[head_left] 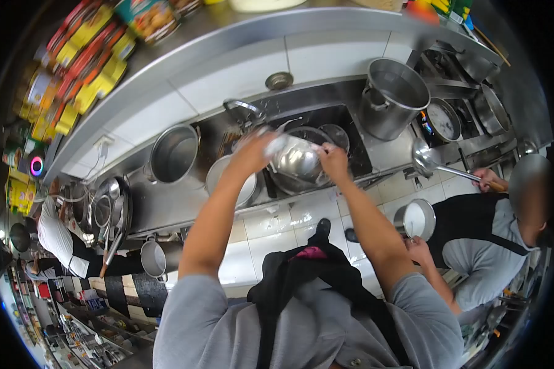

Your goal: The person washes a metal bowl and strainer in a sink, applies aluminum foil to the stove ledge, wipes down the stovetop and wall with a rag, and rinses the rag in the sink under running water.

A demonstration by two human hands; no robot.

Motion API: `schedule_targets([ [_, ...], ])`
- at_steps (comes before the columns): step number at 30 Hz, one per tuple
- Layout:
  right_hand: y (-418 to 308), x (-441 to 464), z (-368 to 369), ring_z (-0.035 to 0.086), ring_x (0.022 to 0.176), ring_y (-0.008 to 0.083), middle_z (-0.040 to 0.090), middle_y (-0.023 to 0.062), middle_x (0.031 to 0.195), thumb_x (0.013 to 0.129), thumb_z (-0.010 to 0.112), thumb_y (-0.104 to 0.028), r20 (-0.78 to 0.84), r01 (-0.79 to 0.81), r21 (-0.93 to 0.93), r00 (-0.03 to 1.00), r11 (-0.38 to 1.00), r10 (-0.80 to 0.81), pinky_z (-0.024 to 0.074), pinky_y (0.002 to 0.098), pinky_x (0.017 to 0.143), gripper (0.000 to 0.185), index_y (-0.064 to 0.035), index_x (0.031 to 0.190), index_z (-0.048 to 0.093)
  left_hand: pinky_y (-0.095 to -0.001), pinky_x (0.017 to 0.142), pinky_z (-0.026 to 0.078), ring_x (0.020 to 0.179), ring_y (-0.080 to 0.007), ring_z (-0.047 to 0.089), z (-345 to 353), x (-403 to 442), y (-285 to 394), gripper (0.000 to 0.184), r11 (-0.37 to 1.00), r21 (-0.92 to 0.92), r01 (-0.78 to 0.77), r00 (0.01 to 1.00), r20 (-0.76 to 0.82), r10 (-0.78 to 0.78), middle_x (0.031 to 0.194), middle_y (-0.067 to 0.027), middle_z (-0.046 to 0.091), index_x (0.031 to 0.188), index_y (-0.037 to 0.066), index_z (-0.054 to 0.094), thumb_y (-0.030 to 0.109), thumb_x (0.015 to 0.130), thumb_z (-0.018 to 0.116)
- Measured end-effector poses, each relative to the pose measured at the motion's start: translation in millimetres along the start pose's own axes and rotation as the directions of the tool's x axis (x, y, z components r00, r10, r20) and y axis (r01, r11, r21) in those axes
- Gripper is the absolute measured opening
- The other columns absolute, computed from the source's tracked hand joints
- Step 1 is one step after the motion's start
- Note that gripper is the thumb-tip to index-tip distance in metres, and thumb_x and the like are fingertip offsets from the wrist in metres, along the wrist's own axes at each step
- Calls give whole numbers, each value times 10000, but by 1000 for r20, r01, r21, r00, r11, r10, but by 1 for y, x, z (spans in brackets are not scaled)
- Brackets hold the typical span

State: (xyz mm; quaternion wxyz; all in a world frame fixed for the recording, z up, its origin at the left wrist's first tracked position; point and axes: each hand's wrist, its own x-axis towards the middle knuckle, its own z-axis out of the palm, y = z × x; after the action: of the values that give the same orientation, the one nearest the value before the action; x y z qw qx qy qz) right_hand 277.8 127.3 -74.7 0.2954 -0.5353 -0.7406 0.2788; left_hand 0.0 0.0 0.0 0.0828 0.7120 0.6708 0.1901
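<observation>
- Head view, centre of frame: metal bowl [297, 158] over sink [345, 115]; washing judged under way, not finished.
- Right hand [333, 161]: closed on bowl's right edge.
- Left hand [251, 154]: at bowl's left, blurred against a pale patch; cannot tell if gripping, nor if foam or sponge.
- Left of centre, on tabletop [166, 206]: open pot [173, 154]; cannot tell if washed. Same for tall pot [380, 117], upper right.
- Mostly hidden under bowl: larger vessel in sink. Partly covered by left forearm: pale container [249, 190].
</observation>
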Motion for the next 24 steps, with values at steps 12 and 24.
schedule_targets([
  [12, 33, 61, -8, 661, 944, 399, 700, 215, 959, 945, 472, -504, 52, -345, 129, 939, 930, 341, 505, 484, 853, 516, -52, 974, 718, -436, 833, 532, 1009, -283, 649, 100, -51, -130, 329, 344, -656, 672, 684, 371, -628, 1081, -141, 688, 1106, 38, 688, 266, 955, 506],
  [24, 35, 48, 7, 670, 672, 384, 655, 196, 655, 873, 480, -693, -187, -193, -92, 967, 977, 174, 534, 475, 616, 687, -70, 705, 715, -506, 1037, 364, 1228, -431, 463, 161, 134, 87, 426, 974, -223, 23, 959, -270, -85, 1278, -253, 516, 1291, 68, 549, 318, 946, 575],
])
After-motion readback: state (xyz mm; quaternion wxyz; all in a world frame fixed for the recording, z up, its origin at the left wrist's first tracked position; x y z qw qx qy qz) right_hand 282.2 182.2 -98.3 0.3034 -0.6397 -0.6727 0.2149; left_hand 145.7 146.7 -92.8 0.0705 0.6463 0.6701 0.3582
